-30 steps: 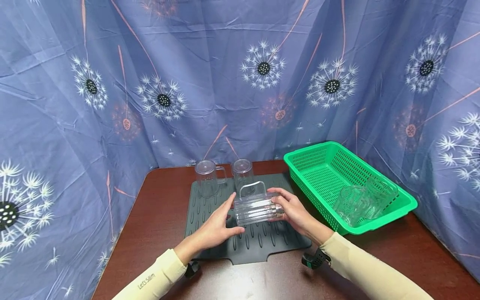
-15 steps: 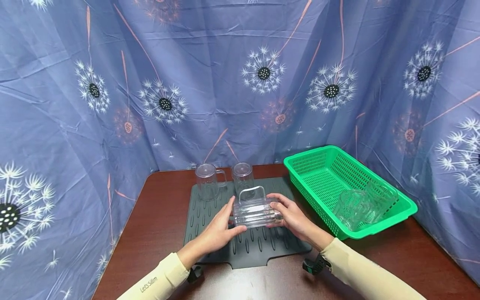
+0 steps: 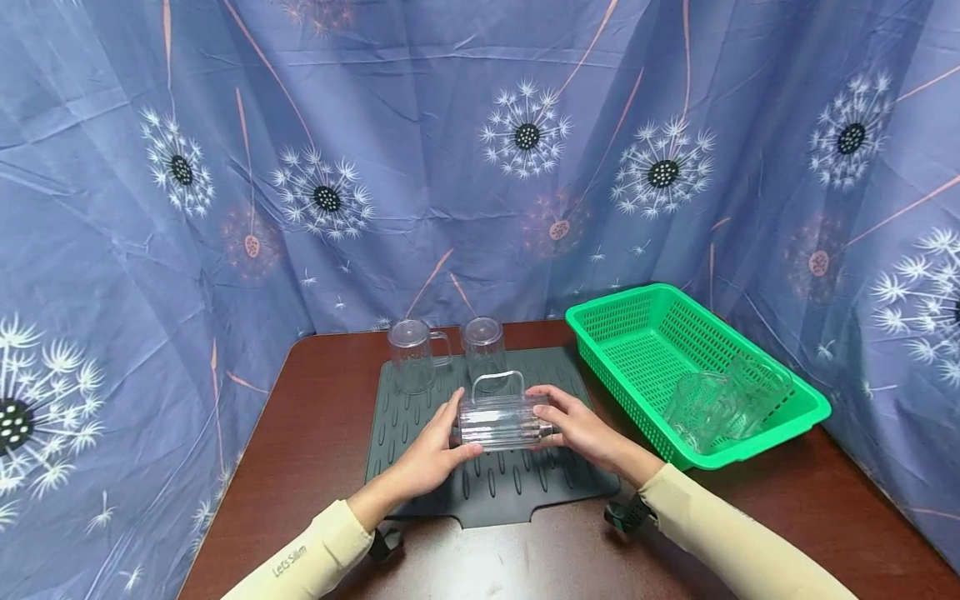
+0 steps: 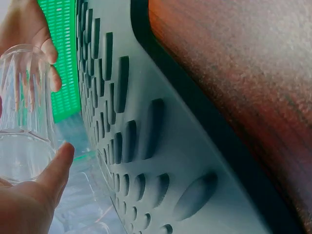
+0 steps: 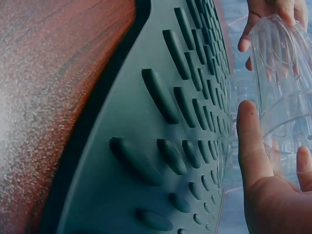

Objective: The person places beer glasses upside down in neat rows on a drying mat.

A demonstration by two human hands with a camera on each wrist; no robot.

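A clear ribbed glass mug (image 3: 498, 425) lies sideways between both hands, low over the dark mat (image 3: 495, 500), its handle pointing away toward the back. At its left end, my left hand (image 3: 427, 457) grips it, thumb at the near side and fingers behind. My right hand (image 3: 587, 432) holds the right end, fingers spread along the upper side. The left wrist view has the mug (image 4: 24, 117) between the two hands, with the left thumb along its side. Farther back on the mat, two similar mugs (image 3: 414, 360) stand upside down.
To the right, a green perforated basket (image 3: 622, 385) sits beside the mat, with clear glass mugs (image 3: 701, 410) at its near end. Brown tabletop (image 3: 300, 417) shows around the mat. A blue dandelion-print curtain (image 3: 427, 183) closes off the back and sides.
Both hands have shifted the mug slightly left, and it lies more level than before, when its right end was tilted up. The standing mugs and basket have stayed in place.
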